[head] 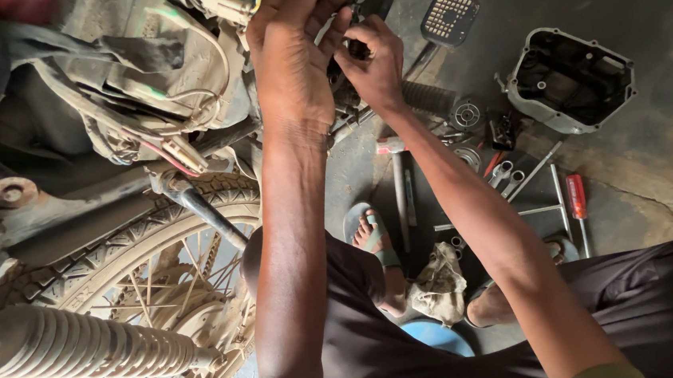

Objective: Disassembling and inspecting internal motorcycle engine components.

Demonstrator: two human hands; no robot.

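A dusty motorcycle [145, 78] fills the left side, its spoked rear wheel [162, 271] below. Both my arms reach up to its engine area at the top centre. My left hand [292, 41] lies flat-backed toward me, fingers pressed against a dark part of the engine. My right hand [375, 60] is pinched on a small dark part [357, 48] right beside the left fingers. What lies behind the hands is hidden.
On the concrete floor to the right lie an engine cover [573, 76], a red-handled screwdriver [577, 198], a hammer [397, 186], spanners, small bearings and a rag [437, 285]. A foot peg [428, 98] juts out. My sandalled foot [372, 240] rests beside the tools.
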